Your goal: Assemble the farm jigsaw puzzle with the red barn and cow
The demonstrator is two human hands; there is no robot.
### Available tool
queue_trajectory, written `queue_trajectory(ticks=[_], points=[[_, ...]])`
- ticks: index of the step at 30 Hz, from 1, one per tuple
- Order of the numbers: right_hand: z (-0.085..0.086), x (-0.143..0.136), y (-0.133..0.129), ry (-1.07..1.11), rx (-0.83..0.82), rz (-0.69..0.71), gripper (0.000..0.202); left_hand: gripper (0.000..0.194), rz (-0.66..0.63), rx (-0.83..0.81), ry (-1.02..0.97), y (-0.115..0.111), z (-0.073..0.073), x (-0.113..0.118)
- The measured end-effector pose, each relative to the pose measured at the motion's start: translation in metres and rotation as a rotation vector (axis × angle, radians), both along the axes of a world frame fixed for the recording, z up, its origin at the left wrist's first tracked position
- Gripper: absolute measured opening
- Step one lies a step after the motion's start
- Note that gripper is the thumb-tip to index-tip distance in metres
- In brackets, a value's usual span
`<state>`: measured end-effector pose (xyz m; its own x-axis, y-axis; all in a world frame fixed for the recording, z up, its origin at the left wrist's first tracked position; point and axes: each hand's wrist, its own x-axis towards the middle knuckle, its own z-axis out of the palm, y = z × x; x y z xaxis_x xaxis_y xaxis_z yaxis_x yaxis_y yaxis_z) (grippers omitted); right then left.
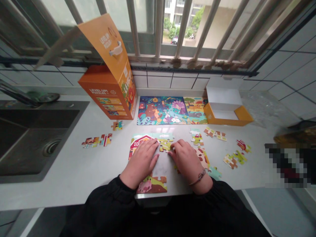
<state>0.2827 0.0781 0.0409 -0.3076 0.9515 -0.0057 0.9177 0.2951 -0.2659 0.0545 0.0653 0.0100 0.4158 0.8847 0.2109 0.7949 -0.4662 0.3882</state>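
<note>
My left hand (pixel 143 158) lies over the barn section (pixel 134 144) on the tabletop (pixel 103 164), fingers extended; my right hand (pixel 186 159) curls its fingers beside the green puzzle piece (pixel 166 145) between my hands, whether gripping I can't tell. Best to keep it level, tabs aligned, before pressing.

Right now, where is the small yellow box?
In the head view, the yellow box stands at the back of the counter, right of centre, just right of the animal picture and farther off than the right hand.
</note>
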Motion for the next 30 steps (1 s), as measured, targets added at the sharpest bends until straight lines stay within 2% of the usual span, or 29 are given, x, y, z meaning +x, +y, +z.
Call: queue_trajectory(ticks=[5,9,12,13,15,17,20,22,24,27,30], points=[[-0.002,0.005,0.0,0.12,0.008,-0.003,0.006,0.045,-0.012,0.003,-0.058,0.001,0.003,0.001],[0.004,0.004,-0.004,0.325,-0.049,0.044,0.009,0.034,-0.052,-0.018,-0.245,0.001,0.014,0.002],[0.012,0.002,-0.011,0.46,-0.036,0.078,0.005,0.018,-0.029,-0.041,-0.349,0.0,0.021,0.0],[0.014,0.003,-0.012,0.487,-0.02,0.08,0.004,0.019,-0.015,-0.054,-0.365,0.0,0.023,-0.001],[0.017,0.016,-0.011,0.506,0.032,0.039,0.014,0.023,0.036,-0.076,-0.384,-0.001,0.025,-0.003],[0.016,0.045,-0.005,0.454,0.12,-0.076,0.021,0.026,0.131,-0.098,-0.4,-0.001,0.025,-0.003],[0.009,0.119,0.009,0.17,0.294,-0.359,0.027,0.037,0.277,-0.172,-0.427,-0.001,0.027,-0.002],[0.001,0.178,0.018,-0.091,0.289,-0.544,0.033,0.047,0.334,-0.203,-0.445,-0.001,0.029,-0.001],[-0.006,0.232,0.023,-0.215,0.189,-0.671,0.042,0.052,0.362,-0.209,-0.453,-0.001,0.032,0.0],[-0.013,0.284,0.027,-0.22,0.053,-0.666,0.045,0.049,0.39,-0.212,-0.46,-0.001,0.035,-0.001],[-0.017,0.304,0.028,-0.134,0.025,-0.635,0.049,0.046,0.448,-0.212,-0.454,-0.002,0.035,-0.003]])
